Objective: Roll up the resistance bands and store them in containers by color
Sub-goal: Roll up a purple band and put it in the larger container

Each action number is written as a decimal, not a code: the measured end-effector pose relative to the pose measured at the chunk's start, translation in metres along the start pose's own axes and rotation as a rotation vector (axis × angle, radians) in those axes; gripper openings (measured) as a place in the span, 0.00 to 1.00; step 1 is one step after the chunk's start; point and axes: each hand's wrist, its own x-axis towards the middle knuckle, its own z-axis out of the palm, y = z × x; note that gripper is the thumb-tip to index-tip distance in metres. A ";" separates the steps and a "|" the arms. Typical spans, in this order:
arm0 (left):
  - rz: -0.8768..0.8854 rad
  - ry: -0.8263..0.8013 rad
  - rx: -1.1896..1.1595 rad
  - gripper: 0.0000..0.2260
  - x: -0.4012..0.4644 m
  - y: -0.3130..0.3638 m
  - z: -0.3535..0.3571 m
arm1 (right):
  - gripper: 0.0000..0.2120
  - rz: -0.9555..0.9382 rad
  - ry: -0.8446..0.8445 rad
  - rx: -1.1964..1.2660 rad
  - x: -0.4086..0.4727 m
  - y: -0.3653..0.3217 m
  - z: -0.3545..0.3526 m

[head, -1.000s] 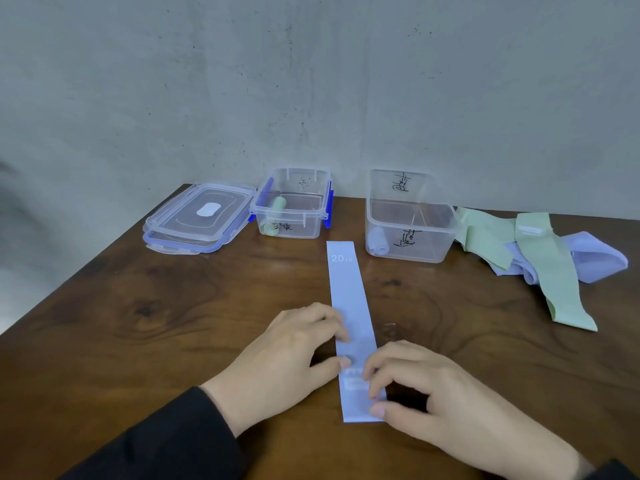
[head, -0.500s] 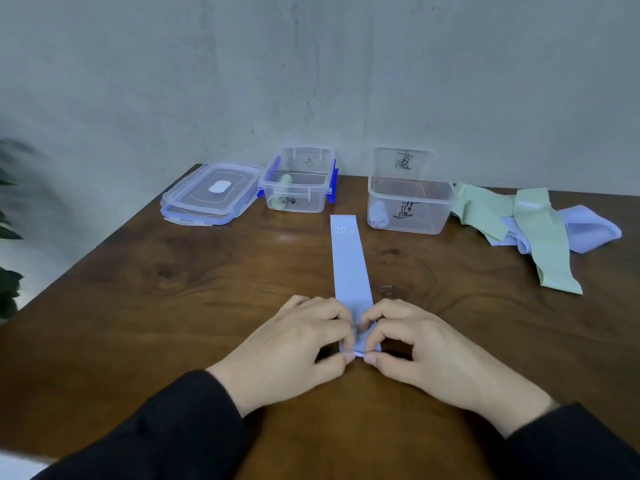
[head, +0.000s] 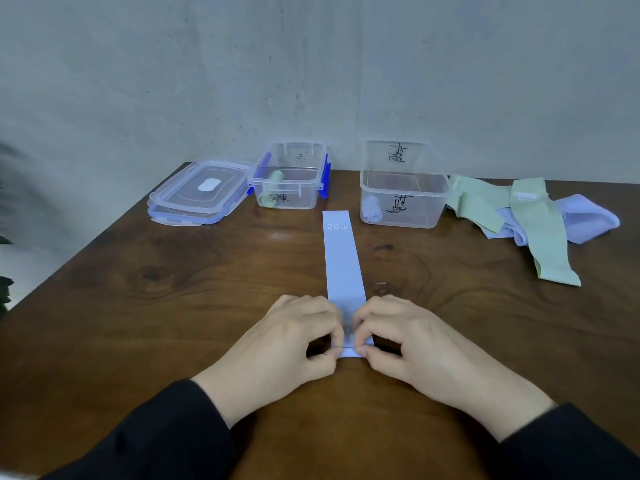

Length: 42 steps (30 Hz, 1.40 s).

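Both hands had drawn in since the earlier frame, from lying spread on the strip to pinching its near end, where a first small fold had formed. At the far left lay the stacked lids (head: 202,190), then the green container (head: 289,183) with one green roll (head: 272,194) inside it. At the near centre, the left hand (head: 294,344) had thumb and fingertips closed on the left edge of the lavender band (head: 343,261), which lay flat and straight on the table (head: 138,306), its far end marked 20 LB between the two boxes. The right hand (head: 408,344) pinched the right edge likewise; how tight the first turn was could not quite be made out under the fingers. To roll well, both thumbs probably needed to push forward evenly, keeping the edges square so the roll did not cone. Further right stood the lavender container (head: 403,199) with a lavender roll (head: 372,209), the likely destination, and at the far right the loose bands (head: 533,220) waited in a heap.
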 end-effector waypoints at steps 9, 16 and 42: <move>0.080 0.050 0.148 0.05 0.001 -0.001 0.001 | 0.06 -0.006 0.015 -0.070 -0.003 0.001 -0.003; 0.080 0.071 0.186 0.06 0.003 0.003 0.001 | 0.03 0.068 0.045 0.019 -0.001 -0.002 -0.004; -0.021 0.119 0.203 0.08 0.005 0.000 0.000 | 0.05 0.037 0.097 -0.082 0.004 0.006 0.003</move>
